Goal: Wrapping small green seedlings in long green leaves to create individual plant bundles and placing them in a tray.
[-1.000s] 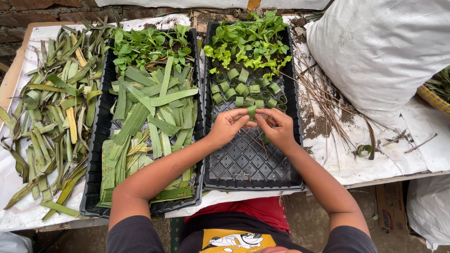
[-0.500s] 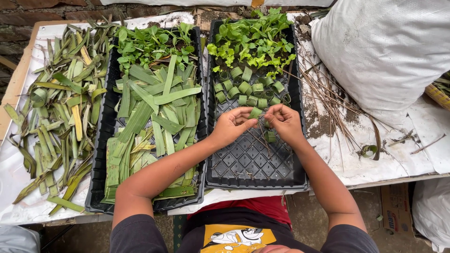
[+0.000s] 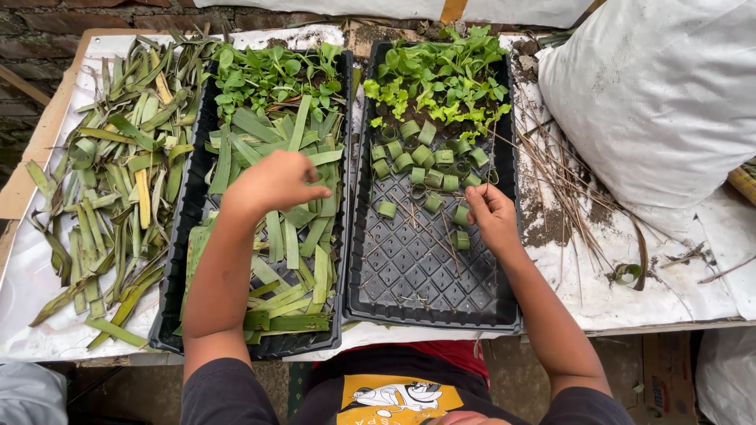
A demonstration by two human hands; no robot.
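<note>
White cloth [image 3: 47,315] covers the table, with loose leaves [image 3: 102,189] piled far left. Next, my left hand [image 3: 272,182] curls over the cut leaf strips [image 3: 291,236] in the left tray [image 3: 169,315]; I should pick one flat strip. My right hand [image 3: 492,216] pinches near a little leaf ring [image 3: 461,238] in the right tray [image 3: 429,307]. Set rings snug, side by side.

The head camera looks steeply down, close above a table [image 3: 693,291] with trays.
</note>
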